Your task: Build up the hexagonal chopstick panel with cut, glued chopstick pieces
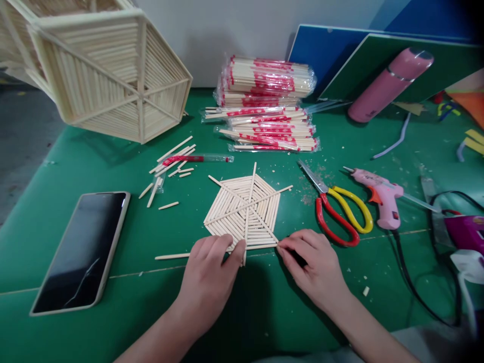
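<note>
A flat hexagonal web of wooden chopsticks (260,234) lies on the green table, with spokes sticking out past several of its corners. Along its near edge runs a loose chopstick (172,256), its left end reaching out past the web. My left hand (212,267) is closed over this chopstick, thumb and fingers pressed at the web's near side. At the web's near right corner, my right hand (315,264) pinches the chopstick's other end between thumb and fingertips. My left fingers hide the middle of the chopstick.
Scissors (327,194) and a pink glue gun (378,194) with a cord lie at right. A phone (83,247) and cut stick pieces (168,205) are at left. Behind stand wrapped chopsticks (264,83), a pink flask (389,88) and a large stick-built hexagonal frame (141,75).
</note>
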### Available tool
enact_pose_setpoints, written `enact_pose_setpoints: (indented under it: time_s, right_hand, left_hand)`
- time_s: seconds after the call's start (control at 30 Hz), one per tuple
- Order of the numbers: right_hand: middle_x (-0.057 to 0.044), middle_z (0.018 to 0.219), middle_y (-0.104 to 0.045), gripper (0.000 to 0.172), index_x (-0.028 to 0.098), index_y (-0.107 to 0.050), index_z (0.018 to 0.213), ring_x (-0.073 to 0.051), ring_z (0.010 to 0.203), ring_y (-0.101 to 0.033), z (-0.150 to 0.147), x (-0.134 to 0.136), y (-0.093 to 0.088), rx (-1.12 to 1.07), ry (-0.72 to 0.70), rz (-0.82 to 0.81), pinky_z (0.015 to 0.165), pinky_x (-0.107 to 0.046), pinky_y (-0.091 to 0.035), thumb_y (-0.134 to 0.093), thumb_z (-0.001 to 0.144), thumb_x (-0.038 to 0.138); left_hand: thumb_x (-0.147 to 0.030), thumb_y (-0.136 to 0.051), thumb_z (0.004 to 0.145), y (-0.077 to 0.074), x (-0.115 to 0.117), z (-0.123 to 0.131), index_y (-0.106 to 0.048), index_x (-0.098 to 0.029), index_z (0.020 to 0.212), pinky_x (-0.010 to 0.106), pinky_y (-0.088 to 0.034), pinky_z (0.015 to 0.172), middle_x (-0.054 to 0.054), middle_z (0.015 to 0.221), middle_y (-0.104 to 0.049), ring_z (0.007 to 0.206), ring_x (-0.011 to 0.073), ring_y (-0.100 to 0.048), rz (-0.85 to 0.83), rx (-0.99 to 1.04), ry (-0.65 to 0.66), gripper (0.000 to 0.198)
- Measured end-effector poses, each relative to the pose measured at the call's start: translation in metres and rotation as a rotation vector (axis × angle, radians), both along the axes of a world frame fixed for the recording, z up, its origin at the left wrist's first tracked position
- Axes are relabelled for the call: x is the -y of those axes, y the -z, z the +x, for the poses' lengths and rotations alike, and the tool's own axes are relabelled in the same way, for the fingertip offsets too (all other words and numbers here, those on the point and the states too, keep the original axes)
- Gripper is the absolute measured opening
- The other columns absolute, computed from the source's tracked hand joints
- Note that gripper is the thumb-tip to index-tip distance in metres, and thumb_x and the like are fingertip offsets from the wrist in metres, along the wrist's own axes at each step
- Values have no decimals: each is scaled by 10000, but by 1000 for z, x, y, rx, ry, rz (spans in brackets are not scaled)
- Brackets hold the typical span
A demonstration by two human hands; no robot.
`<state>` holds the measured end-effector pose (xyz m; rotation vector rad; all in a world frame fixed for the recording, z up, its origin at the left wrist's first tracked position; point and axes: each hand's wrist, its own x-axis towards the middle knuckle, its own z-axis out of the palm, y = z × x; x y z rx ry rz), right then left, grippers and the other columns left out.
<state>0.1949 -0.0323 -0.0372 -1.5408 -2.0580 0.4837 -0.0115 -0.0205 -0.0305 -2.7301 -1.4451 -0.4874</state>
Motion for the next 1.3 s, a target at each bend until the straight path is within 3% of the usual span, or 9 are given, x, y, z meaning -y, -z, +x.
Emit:
enact_pose_setpoints:
  time_s: [0.7,1.3]
  right_hand:
    - [-12,694,-598,87,193,-617,780,-144,661,-537,-2,-1,-2,-21,43,-27,618,-284,-369,-537,768,227]
    - [1,642,-573,89,192,-614,746,-133,626,-524,-3,-1,-1,-15,62,-31,590,-274,-346,-533,767,224]
  left_hand:
    - [-186,-347,854,-3,-1,1,-632,-185,835,301,-371,617,54,756,-586,695,190,-521,-59,56,-33,286]
    - [-148,-462,818,3,4,4,-588,-170,894,317,-394,683,45,826,-553,747,172,-483,-140,196,-57,149]
